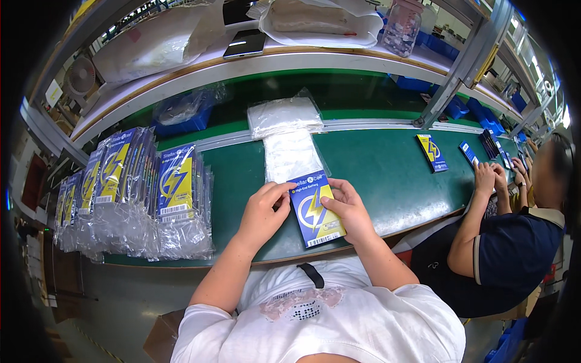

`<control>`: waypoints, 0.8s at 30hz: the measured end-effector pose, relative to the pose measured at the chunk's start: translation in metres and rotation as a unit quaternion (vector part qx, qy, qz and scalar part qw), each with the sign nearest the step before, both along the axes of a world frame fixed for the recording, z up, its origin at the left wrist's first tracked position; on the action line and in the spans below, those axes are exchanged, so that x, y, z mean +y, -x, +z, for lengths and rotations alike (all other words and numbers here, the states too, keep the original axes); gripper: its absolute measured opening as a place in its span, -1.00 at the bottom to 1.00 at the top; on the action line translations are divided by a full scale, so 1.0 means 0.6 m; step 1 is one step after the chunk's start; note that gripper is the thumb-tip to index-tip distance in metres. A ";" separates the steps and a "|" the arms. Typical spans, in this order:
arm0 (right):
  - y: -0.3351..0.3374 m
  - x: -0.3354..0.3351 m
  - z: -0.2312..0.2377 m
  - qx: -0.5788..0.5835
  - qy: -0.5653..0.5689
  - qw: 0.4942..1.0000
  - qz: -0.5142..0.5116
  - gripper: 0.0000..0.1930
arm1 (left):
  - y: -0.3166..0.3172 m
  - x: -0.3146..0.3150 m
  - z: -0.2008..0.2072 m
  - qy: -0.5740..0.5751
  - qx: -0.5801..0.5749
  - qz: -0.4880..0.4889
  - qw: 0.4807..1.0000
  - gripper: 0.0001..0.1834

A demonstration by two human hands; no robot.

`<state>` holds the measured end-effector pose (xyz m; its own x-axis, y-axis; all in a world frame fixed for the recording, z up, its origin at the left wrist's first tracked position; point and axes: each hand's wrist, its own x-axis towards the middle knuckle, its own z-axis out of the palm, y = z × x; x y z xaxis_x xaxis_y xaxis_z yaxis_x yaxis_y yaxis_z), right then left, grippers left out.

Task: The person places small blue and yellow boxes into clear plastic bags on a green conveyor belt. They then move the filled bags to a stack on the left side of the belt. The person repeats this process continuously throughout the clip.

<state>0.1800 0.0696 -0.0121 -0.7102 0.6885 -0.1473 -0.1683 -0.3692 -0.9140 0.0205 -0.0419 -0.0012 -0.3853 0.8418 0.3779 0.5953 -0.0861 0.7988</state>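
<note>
Holding the blue-and-yellow box (317,209): a person in a white shirt has it between two bare hands at the near edge of the green bench (387,193), printed face up; whether it touches the bench, I cannot tell.
Right hand (354,213): thumb on the printed face, fingers tucked behind the right side, pinching the box; a light, steady grip looks wise, since a hard thumb could dent the panel.
Left hand (264,209): fingers curled, thumb and forefinger close together by the upper left corner; whether they pinch it, I cannot tell. A gentle touch there should spare the corner.
Plastic bags (292,154): a pale pile lies just beyond the box's top edge; keeping cardboard corners off the loose film would likely avoid a snag.
Bagged boxes (177,184): upright rows at left, best kept out of the elbow's sweep.
Co-worker's side: a lone box (431,153) lies near a co-worker (508,254) in a dark shirt.
</note>
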 end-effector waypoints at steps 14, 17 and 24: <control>0.011 0.020 0.000 0.011 -0.013 0.993 0.114 -0.41 | 0.009 0.006 -0.022 -0.029 -0.122 0.102 0.987 -0.82; 0.005 0.021 0.012 0.010 -0.010 0.993 0.117 -0.42 | 0.018 0.003 -0.013 -0.011 -0.059 0.118 0.991 -0.75; -0.015 0.045 -0.001 0.050 0.061 0.987 0.143 -0.35 | 0.015 0.006 0.012 0.016 0.142 0.066 0.988 -0.53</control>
<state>0.1889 0.0967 -0.0127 -0.8883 0.4389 -0.1352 -0.1284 -0.5201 -0.8444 0.0116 -0.0384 0.0057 -0.3746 0.8049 0.4603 0.7996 0.0291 0.5998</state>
